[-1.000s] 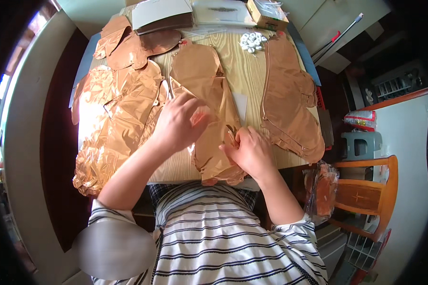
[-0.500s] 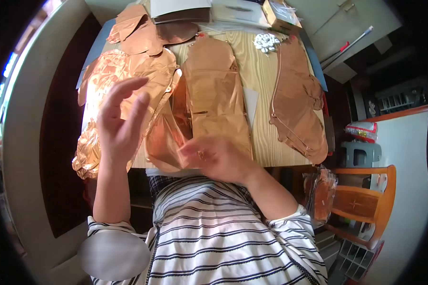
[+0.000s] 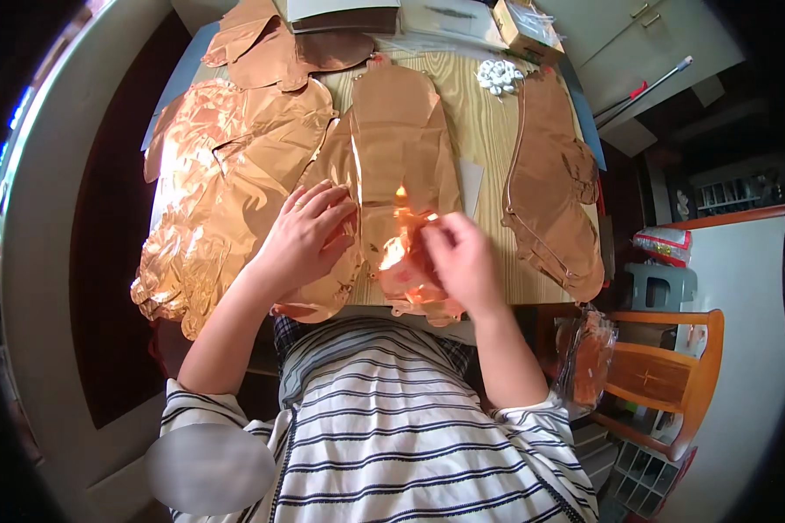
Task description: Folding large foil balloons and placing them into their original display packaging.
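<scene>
Copper-coloured foil pieces on a bench [image 3: 488, 126] with a pale wood-grain top. At the left, we see a broad foil heap [image 3: 235, 174], heavily creased and bright where light strikes it. The central foil sheet [image 3: 399, 113] lies lengthwise between this heap and the flat, lobed right-hand foil piece [image 3: 548, 166]; its far end is rounded and fairly smooth, its near end gathered at the bench edge. We judge this sheet to be very light, limp and slick, easily creased and liable to tear under a sharp pull; we would take hold of it softly by the outer margin, with the finger pads rather than the nails. The left hand [image 3: 310, 234] is over foil beside the sheet's left margin, its grip wide, fingers curved and thumb apart; we cannot tell whether the fingertips press down. The right hand [image 3: 467, 264], slightly blurred, has a narrow grip, with the gathered near end between thumb and fingers. Beside the sheet's right margin lies a flat white card [image 3: 471, 185]. Smallest, near the far right, we note a cluster of rounded white pieces [image 3: 500, 77].
</scene>
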A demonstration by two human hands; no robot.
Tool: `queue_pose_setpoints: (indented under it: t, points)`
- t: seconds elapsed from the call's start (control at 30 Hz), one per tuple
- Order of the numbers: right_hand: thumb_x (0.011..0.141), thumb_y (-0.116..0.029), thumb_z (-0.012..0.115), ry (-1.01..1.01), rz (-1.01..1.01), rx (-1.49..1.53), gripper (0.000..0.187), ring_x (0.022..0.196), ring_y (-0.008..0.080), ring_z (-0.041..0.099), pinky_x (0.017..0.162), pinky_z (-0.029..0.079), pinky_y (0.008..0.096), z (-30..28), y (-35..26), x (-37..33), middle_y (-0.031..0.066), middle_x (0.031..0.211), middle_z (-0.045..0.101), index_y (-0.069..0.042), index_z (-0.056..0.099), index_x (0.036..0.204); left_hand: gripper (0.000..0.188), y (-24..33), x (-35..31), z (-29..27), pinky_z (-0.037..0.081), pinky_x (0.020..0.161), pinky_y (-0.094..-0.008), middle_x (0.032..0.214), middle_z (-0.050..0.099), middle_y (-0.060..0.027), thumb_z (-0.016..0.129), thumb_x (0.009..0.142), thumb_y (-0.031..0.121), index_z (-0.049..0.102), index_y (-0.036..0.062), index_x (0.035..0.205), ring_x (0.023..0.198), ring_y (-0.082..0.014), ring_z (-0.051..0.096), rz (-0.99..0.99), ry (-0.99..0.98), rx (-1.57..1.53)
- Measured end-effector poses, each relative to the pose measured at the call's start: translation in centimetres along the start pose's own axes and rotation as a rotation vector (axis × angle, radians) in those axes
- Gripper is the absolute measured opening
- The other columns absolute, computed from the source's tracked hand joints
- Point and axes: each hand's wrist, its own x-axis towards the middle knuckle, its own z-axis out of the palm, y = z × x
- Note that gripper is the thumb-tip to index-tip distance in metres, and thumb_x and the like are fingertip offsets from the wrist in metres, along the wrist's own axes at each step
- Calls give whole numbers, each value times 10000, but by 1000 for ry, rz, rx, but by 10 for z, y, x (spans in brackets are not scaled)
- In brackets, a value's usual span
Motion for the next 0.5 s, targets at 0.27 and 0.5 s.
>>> queue_pose_setpoints:
  t: [0.27,0.5]
  points:
    - [993,-185,615,575,202,277,207,823,96,616,717,508,248,-130,83,-42,58,946,683,-20,652,1111,463,-9,3,2,371,1129,-494,1361,570,-157,758,819,165,632,51,1249,1330,-365,489,46,17,-38]
    - [945,-74,652,545,-401,-218,168,890,197,660,791,525,307,-83,15,-75,106,974,683,-5,637,1097,425,-1,26,4,390,1110,-496,1364,558,-156,749,824,171,638,72,1223,1305,-380,498,118,12,-54]
